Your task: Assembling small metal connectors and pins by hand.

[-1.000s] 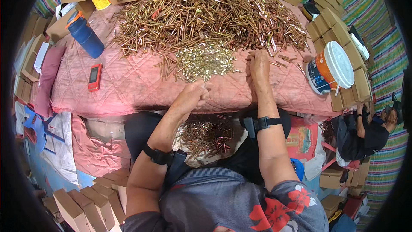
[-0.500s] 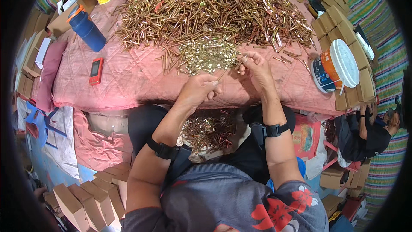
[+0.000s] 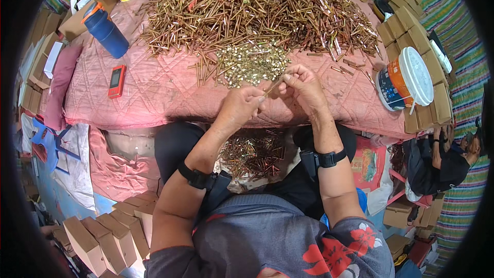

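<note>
My left hand [image 3: 242, 104] pinches a thin brass-coloured rod [image 3: 270, 89] between thumb and fingers. My right hand [image 3: 303, 86] is closed at the rod's other end; a small piece in its fingertips, if any, is too small to make out. Both hands are over the near part of a pink quilted cover [image 3: 154, 100]. Just beyond them lies a patch of small shiny gold and silver pieces, like nuts or caps [image 3: 252, 64]. Behind that rises a large heap of brass-coloured rods [image 3: 252, 7], with some loose rods at its near edge.
A blue bottle [image 3: 106, 33] and a red handheld device [image 3: 117, 81] are on the left. On the right stands a white-lidded bucket [image 3: 417, 76] by cardboard boxes [image 3: 440, 103]. More rods [image 3: 252, 157] lie below, between my knees. Another person [image 3: 437, 162] sits far right.
My hands have come closer together, and the rod now spans from the left fingers to the right fingertips. My right hand has shifted slightly left.
</note>
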The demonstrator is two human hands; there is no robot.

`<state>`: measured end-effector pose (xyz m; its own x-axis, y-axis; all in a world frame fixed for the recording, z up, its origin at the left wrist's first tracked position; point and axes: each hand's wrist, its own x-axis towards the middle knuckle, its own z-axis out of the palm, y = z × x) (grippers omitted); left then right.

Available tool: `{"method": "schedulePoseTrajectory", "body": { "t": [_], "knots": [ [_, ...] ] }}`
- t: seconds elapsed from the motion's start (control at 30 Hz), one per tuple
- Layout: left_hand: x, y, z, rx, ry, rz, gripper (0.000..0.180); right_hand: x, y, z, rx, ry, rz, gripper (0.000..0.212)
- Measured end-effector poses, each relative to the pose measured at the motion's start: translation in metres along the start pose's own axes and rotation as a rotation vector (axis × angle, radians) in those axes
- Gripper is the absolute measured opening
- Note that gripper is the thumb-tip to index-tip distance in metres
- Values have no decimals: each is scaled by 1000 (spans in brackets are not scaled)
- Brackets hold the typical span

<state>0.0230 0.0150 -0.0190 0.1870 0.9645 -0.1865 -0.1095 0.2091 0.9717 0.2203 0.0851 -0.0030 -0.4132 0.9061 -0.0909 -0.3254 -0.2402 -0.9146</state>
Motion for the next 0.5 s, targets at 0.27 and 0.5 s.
{"method": "schedulePoseTrajectory", "body": {
  "t": [0.27, 0.5],
  "knots": [
    [-2, 3, 6, -146, -9, 53, 17, -11, -5, 18, -200, -177, 108, 6],
    [2, 4, -2, -310, 52, -13, 16, -5, -20, -20, -442, 250, -113, 11]
  ]
}}
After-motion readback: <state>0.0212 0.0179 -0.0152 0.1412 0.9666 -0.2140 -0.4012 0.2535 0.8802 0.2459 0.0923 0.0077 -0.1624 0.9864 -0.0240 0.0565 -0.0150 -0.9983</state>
